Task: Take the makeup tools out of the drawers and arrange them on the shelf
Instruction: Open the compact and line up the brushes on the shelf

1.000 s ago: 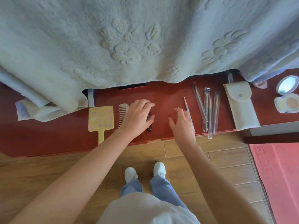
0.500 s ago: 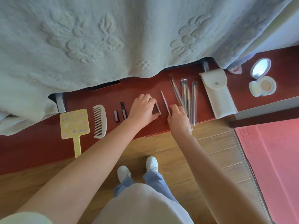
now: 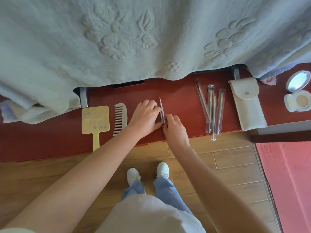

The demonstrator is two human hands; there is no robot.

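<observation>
The red-brown shelf [image 3: 181,91] runs along the foot of the bed. Two thin pencils [image 3: 161,106] lie side by side at its middle. My right hand [image 3: 175,132] pinches their near ends. My left hand [image 3: 144,115] lies cupped just to their left, fingertips against them; what is under its palm is hidden. A yellow hand mirror [image 3: 95,118] and a pale comb [image 3: 120,117] lie further left. Several brushes in clear sleeves [image 3: 212,108], a white snap pouch [image 3: 247,105] and an open powder compact [image 3: 297,93] lie to the right.
A thick white embossed blanket [image 3: 134,39] hangs over the back of the shelf. A small pink item [image 3: 269,80] peeks from under it. Below are a wooden floor [image 3: 227,165], my white shoes and a pink mat [image 3: 286,182] at the right.
The view has swung right, then back left. Both hands have come together at the thin pencils, which now lie side by side. The small dark tubes seen earlier are covered by my left hand.
</observation>
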